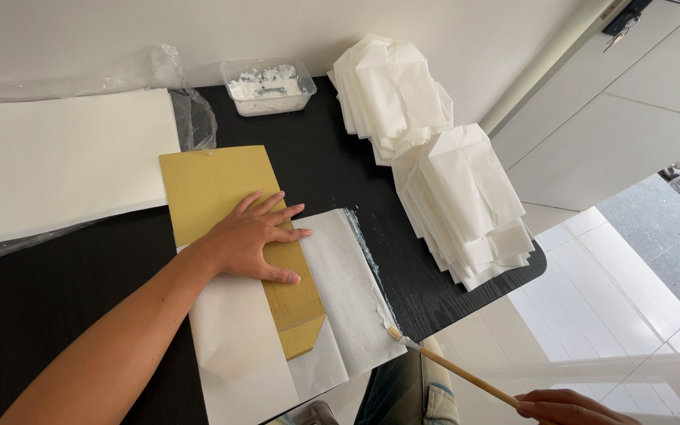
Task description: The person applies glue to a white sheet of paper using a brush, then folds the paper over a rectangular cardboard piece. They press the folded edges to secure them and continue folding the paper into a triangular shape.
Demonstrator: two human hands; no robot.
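Right hand (pixel 567 407) holds one brush (pixel 446 365); left hand (pixel 252 236) flattens one cardboard (pixel 212 189)

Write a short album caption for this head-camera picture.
Left hand presses a gold cardboard template on white paper while the right hand brushes paste along its edge.

Left forearm extends from the lower left frame corner, wrist straight, with the left hand (pixel 260 238) pressed flat, palm down, fingers spread and pointing right, while the right hand (pixel 570 407), only partly visible at the bottom frame edge, is closed in a pinch.
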